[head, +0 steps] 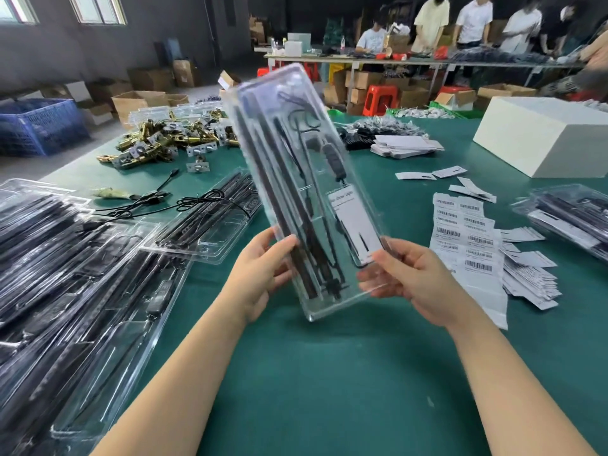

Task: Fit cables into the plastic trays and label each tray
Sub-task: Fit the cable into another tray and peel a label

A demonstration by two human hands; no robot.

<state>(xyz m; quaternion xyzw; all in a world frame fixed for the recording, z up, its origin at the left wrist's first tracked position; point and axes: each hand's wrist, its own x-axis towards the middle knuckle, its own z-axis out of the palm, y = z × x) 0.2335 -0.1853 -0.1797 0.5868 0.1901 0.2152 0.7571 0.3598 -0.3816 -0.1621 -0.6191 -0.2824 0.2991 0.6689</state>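
Held tray [306, 192]: one, clear plastic, closed, lifted off the green table [329, 390], tilted with its far end up and away; slightly blurred.
Inside held tray: several long black strips along the left side, exact count unclear; one thin black cable [301, 126] looped near the top; one black inline switch [332, 159]; one white card [353, 222] in the lower right compartment.
Left hand [260, 271]: grips the tray's lower left edge, thumb on the front face, fingers curled behind.
Right hand [414, 278]: grips the tray's lower right edge, thumb on the front by the white card, fingers seen through the plastic behind.
Trays on table, left: one filled tray [210, 218] lying just beyond the left hand; a loose overlapping pile of filled trays [65, 274] further left, count unclear.
Trays on table, right: a small stack [572, 215] at the right edge, count unclear.
Barcode labels: one sheet [467, 232] in two columns, right of the right hand; a heap of white backing slips [529, 278] beside it.
Loose cable: one [158, 199], black, lying on the table left of centre.
Brass hardware: one heap [171, 139] at the far left of the table.
White box: one [539, 133], far right.
Blue crate: one [39, 126], on the floor at left.
People: at least five at a far table [427, 59].
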